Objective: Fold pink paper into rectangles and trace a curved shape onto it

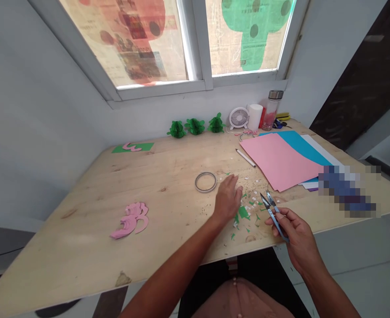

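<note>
My left hand [227, 199] rests on the wooden table with its fingers stretched out and nothing visible in them. It lies at the edge of small green and white paper scraps [244, 212]. My right hand [297, 236] grips a pair of thread snips [275, 219] above the table's front part, their blades apart and pointing away from me. A roll of clear tape [205, 182] lies flat just left of my left hand. Beyond the snips, pink paper sheets [283, 161] lie over blue sheets [303, 143]. A white pen [246, 158] lies beside them.
Pink paper cutouts [130, 221] lie on the table [92, 194] at left; others rest on a green strip [145, 146]. Green paper shapes [195, 126], a small fan [239, 118], a white roll [255, 117] and a bottle [272, 110] stand along the wall. A blurred patch covers something at right.
</note>
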### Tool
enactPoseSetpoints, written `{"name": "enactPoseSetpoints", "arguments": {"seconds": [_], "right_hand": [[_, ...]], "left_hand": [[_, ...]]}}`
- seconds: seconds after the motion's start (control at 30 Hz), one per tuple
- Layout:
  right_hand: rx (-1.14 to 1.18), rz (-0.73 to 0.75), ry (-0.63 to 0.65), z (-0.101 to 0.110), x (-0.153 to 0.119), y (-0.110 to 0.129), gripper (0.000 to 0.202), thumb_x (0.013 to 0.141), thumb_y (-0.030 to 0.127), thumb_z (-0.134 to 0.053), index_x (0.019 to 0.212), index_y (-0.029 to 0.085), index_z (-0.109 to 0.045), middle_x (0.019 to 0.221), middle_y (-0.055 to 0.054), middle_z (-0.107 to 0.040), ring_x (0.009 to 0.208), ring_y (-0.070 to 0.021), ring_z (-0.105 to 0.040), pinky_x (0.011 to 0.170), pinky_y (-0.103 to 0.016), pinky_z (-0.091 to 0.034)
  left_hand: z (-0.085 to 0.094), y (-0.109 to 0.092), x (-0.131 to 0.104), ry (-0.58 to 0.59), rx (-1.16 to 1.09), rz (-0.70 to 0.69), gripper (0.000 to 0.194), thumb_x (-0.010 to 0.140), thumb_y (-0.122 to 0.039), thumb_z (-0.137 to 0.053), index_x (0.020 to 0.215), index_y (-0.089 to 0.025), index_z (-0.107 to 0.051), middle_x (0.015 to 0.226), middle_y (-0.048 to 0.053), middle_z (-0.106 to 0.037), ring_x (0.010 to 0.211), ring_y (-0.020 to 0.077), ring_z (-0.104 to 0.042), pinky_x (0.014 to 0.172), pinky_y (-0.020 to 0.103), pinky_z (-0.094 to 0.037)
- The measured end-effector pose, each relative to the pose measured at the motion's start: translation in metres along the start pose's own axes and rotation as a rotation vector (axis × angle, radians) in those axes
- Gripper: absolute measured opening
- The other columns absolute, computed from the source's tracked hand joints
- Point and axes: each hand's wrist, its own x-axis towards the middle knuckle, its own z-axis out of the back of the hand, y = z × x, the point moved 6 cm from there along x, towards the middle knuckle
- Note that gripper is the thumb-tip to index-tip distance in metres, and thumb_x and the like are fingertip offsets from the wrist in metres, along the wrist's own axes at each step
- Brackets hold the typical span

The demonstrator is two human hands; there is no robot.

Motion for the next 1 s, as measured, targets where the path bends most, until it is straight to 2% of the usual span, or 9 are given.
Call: {"name": "enactPoseSetpoints", "arguments": {"seconds": [0.17,0.33,0.4,0.5,0.63,0.77,0.83,0.9,1.0], "right_hand": [[0.012,-0.004,0.013,0.001,0.001,-0.004,0.035,0.072,0.048,-0.072,0.088,0.018,-0.063,0.072,-0.002,-0.070,0.051,-0.0084,-0.048,0.056,-0.023,-0.039],[-0.005,-0.005,0.011,0.004,0.002,-0.005,0.033,0.074,0.047,-0.071,0.089,0.018,-0.064,0.073,-0.002,-0.070,0.052,-0.0084,-0.048,0.056,-0.023,-0.039],[-0.005,-0.007,0.006,0.005,0.003,-0.006,0.033,0.074,0.047,-0.071,0.088,0.018,-0.065,0.074,-0.002,-0.070,0.052,-0.0087,-0.048,0.055,-0.023,-0.039],[0.000,-0.005,0.011,0.003,0.004,-0.007,0.034,0.073,0.047,-0.072,0.088,0.018,-0.064,0.073,-0.002,-0.069,0.051,-0.0090,-0.048,0.055,-0.023,-0.040],[-0.011,-0.005,0.013,0.000,0.003,-0.007,0.033,0.074,0.047,-0.071,0.088,0.018,-0.064,0.073,-0.002,-0.069,0.051,-0.0087,-0.048,0.056,-0.023,-0.039],[-0.008,0.006,0.011,0.003,0.003,-0.008,0.031,0.075,0.046,-0.070,0.089,0.019,-0.064,0.073,-0.001,-0.069,0.052,-0.0087,-0.048,0.057,-0.023,-0.039],[-0.007,0.009,0.015,0.003,0.004,-0.009,0.031,0.075,0.046,-0.070,0.089,0.019,-0.064,0.074,-0.002,-0.069,0.052,-0.0092,-0.048,0.057,-0.023,-0.039],[-0.013,0.011,0.021,0.003,0.005,-0.009,0.031,0.076,0.046,-0.069,0.089,0.019,-0.063,0.075,-0.002,-0.069,0.052,-0.0098,-0.048,0.058,-0.024,-0.040],[-0.018,0.020,0.015,0.002,0.005,-0.009,0.033,0.076,0.048,-0.069,0.089,0.018,-0.063,0.075,-0.003,-0.069,0.052,-0.0110,-0.049,0.058,-0.026,-0.040]], "left_hand": [[-0.004,0.011,0.029,0.062,0.153,0.005,0.038,0.087,-0.025,-0.050,0.121,-0.008,-0.053,0.139,0.022,-0.045,0.135,0.0342,-0.034,0.110,0.054,-0.026],[-0.004,-0.009,-0.017,0.191,0.171,-0.126,0.033,0.092,-0.034,-0.043,0.119,-0.020,-0.056,0.131,0.009,-0.057,0.125,0.0229,-0.049,0.106,0.040,-0.039],[0.003,-0.007,-0.027,0.195,0.181,-0.128,0.041,0.094,-0.039,-0.039,0.129,-0.020,-0.049,0.137,0.009,-0.052,0.129,0.0213,-0.045,0.108,0.038,-0.037],[0.009,0.008,-0.014,0.140,0.225,-0.047,0.048,0.095,-0.037,-0.034,0.134,-0.009,-0.043,0.143,0.019,-0.043,0.136,0.0277,-0.034,0.111,0.046,-0.030],[-0.002,0.013,0.006,0.111,0.252,-0.027,0.049,0.092,-0.034,-0.041,0.130,-0.004,-0.045,0.141,0.025,-0.042,0.137,0.0356,-0.031,0.110,0.056,-0.025],[-0.013,-0.005,-0.012,0.209,0.205,-0.186,0.045,0.091,-0.041,-0.047,0.131,-0.022,-0.049,0.140,0.007,-0.050,0.131,0.0206,-0.043,0.109,0.035,-0.036],[-0.011,-0.007,-0.017,0.216,0.205,-0.209,0.044,0.092,-0.041,-0.044,0.133,-0.023,-0.047,0.143,0.004,-0.047,0.131,0.0168,-0.042,0.108,0.030,-0.037],[-0.007,-0.001,-0.004,0.178,0.238,-0.168,0.044,0.095,-0.036,-0.037,0.134,-0.017,-0.045,0.143,0.010,-0.045,0.133,0.0196,-0.039,0.109,0.035,-0.036],[-0.003,0.013,0.041,0.133,0.311,-0.115,0.041,0.094,-0.033,-0.043,0.130,-0.013,-0.048,0.139,0.016,-0.046,0.132,0.0263,-0.039,0.109,0.044,-0.034]]}}
